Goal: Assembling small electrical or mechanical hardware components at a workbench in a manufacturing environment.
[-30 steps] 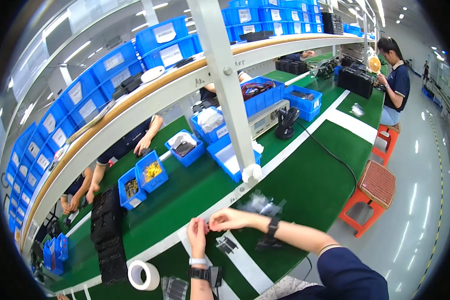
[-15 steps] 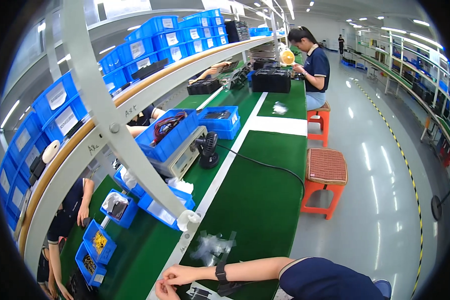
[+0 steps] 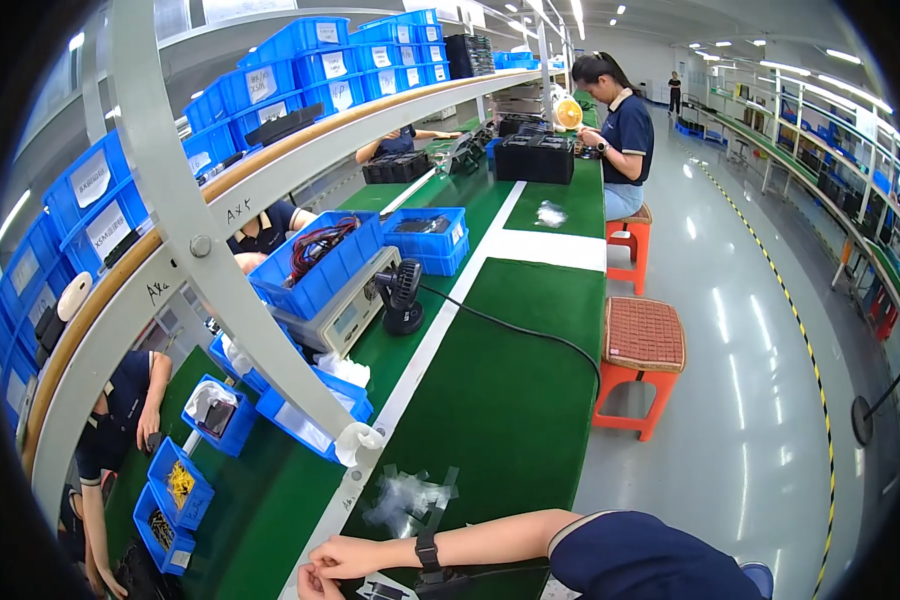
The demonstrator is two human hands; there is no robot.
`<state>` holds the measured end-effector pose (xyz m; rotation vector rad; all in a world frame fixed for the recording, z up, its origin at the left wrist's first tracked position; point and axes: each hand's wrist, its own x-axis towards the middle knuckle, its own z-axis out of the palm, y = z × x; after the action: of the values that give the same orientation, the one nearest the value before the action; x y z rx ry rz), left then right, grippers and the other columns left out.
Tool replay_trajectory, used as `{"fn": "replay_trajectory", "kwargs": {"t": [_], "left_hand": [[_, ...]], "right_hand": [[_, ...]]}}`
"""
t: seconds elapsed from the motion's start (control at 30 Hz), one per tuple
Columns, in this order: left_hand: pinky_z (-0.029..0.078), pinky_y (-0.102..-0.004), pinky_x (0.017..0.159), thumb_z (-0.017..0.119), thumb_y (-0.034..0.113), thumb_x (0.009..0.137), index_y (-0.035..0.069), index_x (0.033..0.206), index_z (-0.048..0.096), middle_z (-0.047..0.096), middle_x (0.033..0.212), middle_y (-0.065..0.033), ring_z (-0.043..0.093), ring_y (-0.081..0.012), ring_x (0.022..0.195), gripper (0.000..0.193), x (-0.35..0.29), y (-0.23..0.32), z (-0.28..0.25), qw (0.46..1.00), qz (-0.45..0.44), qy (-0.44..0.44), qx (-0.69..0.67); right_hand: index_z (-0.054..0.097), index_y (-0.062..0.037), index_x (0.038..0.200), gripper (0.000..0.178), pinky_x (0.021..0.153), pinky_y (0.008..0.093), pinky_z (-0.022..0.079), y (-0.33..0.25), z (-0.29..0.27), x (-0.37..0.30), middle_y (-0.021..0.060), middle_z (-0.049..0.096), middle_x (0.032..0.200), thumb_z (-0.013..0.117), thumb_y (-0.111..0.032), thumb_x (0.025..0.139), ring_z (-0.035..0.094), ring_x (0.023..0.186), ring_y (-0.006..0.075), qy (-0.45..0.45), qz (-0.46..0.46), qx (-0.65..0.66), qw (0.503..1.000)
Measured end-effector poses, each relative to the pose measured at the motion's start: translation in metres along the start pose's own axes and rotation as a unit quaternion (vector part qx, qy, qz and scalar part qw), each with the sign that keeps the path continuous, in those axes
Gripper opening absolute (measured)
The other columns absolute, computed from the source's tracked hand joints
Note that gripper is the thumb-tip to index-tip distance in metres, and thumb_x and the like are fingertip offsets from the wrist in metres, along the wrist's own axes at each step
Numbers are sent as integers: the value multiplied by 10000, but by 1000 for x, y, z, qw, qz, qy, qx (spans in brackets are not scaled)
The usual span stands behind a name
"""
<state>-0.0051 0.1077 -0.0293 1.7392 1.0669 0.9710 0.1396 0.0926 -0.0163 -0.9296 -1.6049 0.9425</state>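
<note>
My right hand point(image 3: 345, 557) reaches in from the lower right, with a black strap point(image 3: 427, 552) around its wrist. Its fingers are drawn together and meet those of my left hand point(image 3: 316, 583), which is partly cut off by the lower edge. Both hands are closed at the fingertips; whatever is between them is too small or hidden to name. Just beside my right wrist lies a white sheet point(image 3: 388, 586) with dark pieces on it. Crumpled clear plastic film point(image 3: 408, 500) rests on the green bench beyond my forearm.
A grey metal post point(image 3: 220, 250) and shelf with blue bins point(image 3: 260, 85) rise on the left. Small blue bins point(image 3: 183, 482) of parts, a black fan point(image 3: 401, 297) and its cable occupy the bench. Co-workers sit opposite and farther along. An orange stool point(image 3: 642, 350) stands at the right.
The view has shifted slightly, so the bench and my hands appear a little further left. My fingers remain together. The far seated co-worker's hands have moved a little.
</note>
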Motion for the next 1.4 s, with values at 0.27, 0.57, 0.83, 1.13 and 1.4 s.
{"fn": "replay_trajectory", "kwargs": {"t": [0.27,0.57,0.83,1.13,1.4], "left_hand": [[425,-286,745,457,182,860,-47,947,531,568,916,-132,534,-203,845,256,-3,2,3,1000,6,2,1],[367,-169,477,488,19,800,-15,765,484,542,654,-19,497,-41,577,49,0,10,9,997,-20,32,-66],[386,-173,478,515,40,792,-20,772,512,568,647,-28,509,-40,564,63,0,9,13,998,-9,47,-52],[376,-161,492,481,-6,799,-11,789,509,554,678,-10,500,-32,585,30,-4,16,14,999,-25,27,-37],[377,-162,497,480,6,808,-13,808,505,553,682,-9,501,-32,597,32,-3,13,13,999,-18,30,-40]], "right_hand": [[472,1,664,176,459,270,356,11,2,-1,54,464,515,515,-144,755,438,473,130,-3,8,25,1000],[485,-6,676,164,427,248,321,-4,-4,-1,50,432,494,523,-141,761,389,456,82,-24,42,-9,999],[481,-9,672,144,412,223,296,-3,-4,-3,2,414,491,527,-109,765,363,460,46,-7,26,-22,999],[503,-4,696,148,446,235,359,-3,-8,-5,43,493,534,533,-134,760,430,477,77,-40,77,-23,996],[499,0,701,146,442,225,342,-3,-8,-4,31,480,538,530,-124,772,406,486,57,-43,87,-6,995]]}}
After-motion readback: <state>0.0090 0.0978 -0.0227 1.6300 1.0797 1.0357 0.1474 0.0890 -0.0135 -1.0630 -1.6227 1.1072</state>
